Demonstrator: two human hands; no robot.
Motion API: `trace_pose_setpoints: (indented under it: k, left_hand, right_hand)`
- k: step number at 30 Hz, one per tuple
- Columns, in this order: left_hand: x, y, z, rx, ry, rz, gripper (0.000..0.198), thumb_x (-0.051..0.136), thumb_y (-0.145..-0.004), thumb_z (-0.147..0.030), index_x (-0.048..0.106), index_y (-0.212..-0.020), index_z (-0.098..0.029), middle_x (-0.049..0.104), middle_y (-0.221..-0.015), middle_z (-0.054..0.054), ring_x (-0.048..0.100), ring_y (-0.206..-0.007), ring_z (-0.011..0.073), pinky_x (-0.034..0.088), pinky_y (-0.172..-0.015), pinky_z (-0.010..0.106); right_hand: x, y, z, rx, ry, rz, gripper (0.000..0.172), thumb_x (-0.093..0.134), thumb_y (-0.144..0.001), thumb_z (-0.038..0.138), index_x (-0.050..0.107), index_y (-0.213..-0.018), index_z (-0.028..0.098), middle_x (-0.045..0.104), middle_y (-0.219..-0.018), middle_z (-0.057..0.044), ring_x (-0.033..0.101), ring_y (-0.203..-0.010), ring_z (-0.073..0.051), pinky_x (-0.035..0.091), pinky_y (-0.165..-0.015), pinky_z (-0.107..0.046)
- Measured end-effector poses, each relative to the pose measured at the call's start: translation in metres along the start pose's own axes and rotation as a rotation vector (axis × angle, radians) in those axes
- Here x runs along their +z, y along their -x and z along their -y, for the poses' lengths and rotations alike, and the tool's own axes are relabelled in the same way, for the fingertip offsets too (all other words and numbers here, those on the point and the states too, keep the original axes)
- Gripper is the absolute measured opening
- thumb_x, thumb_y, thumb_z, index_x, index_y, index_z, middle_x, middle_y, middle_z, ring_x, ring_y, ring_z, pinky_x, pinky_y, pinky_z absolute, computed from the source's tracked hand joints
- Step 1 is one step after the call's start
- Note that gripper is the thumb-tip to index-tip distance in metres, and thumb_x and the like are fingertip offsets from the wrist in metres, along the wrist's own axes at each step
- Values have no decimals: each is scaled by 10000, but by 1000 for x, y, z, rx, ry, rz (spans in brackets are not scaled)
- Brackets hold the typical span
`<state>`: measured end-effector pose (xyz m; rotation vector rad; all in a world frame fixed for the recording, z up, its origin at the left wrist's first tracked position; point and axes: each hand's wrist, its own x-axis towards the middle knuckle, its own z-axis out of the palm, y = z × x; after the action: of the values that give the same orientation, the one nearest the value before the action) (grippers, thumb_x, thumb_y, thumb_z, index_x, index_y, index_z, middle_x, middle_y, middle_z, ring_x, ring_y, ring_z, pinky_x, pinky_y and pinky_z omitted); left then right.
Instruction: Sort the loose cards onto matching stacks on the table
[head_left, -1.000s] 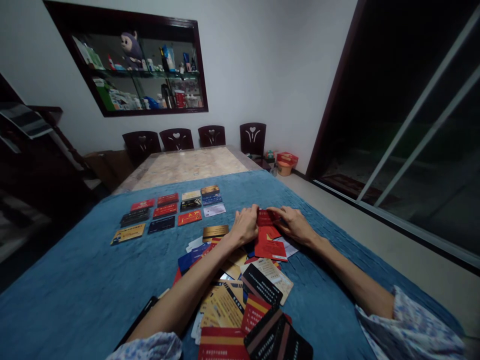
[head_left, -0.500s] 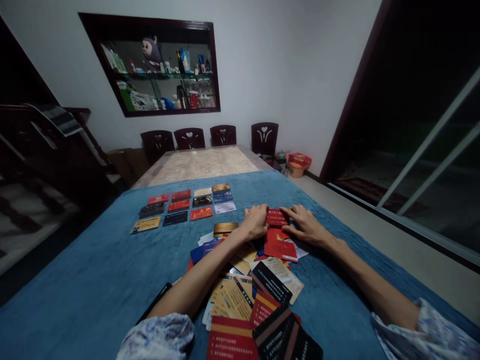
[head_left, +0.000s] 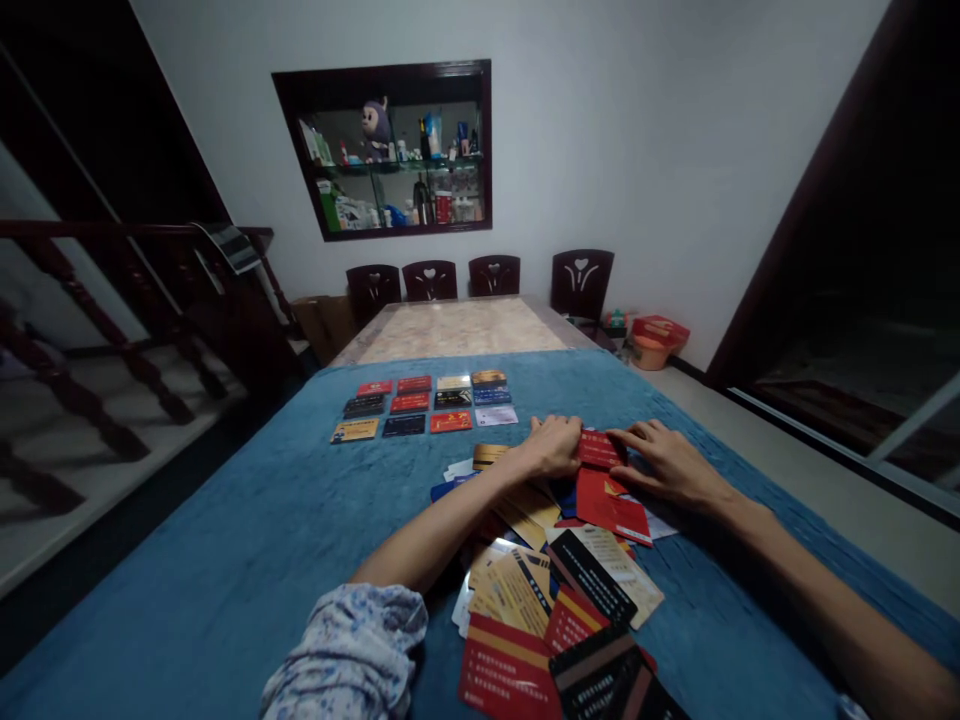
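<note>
As I read feed: red card [head_left: 600,449] nipped by left hand [head_left: 553,447], fingers curled shut; right hand [head_left: 671,465], fingers flat, apparently steadies other end over loose pile [head_left: 570,580].

Blue cloth [head_left: 225,520] covers the near table. Three rows of cards [head_left: 424,405] laid flat at its far end. Bare marble table [head_left: 465,328] beyond, four dark chairs [head_left: 495,275] behind it. Wall niche [head_left: 390,150] with bottles and a plush toy [head_left: 375,122]. Stair railing [head_left: 112,300] left, striped towel [head_left: 234,245] draped on it. Red basin [head_left: 658,335] on the floor, right.
</note>
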<state>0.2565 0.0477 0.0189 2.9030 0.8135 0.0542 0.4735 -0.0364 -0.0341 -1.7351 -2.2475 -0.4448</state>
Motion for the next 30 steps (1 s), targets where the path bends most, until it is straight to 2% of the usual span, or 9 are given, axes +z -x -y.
trace_pose_setpoints:
  k: [9,16,24,30]
  left_hand:
    - [-7,23,10,-12,30,45,289,526,-890,-296,506,-1147,-167,593,-1256,156,536,-1183,313,450,-970,467]
    - [-6,33,30,-6,25,19,346,618,-859,-331,508,-1144,-170,553,-1249,145,497,-1208,307,425,-1003,475]
    - [-12,53,47,-57,8,-3,334,575,-842,-267,495,-1155,-182,535,-1244,127,483,-1197,305,414,-1005,495]
    - [-17,70,66,-118,-46,-21,398,563,-802,-196,485,-1192,-201,519,-1277,118,445,-1219,298,398,-1000,495]
  right_hand:
    - [-6,-11,15,-64,-48,10,465,512,-908,529,662,-1194,195,686,-1045,-145,607,-933,-267,468,-740,-383]
    - [-8,-25,22,-104,-136,67,452,506,-909,503,652,-1221,211,666,-1068,-152,592,-962,-274,498,-779,-404]
    - [-9,-52,42,-157,-184,86,464,489,-924,541,660,-1208,216,638,-1084,-152,563,-975,-277,492,-816,-424]
    - [-4,-79,58,-216,-192,123,454,541,-900,543,654,-1209,230,634,-1111,-149,555,-1000,-285,480,-829,-422]
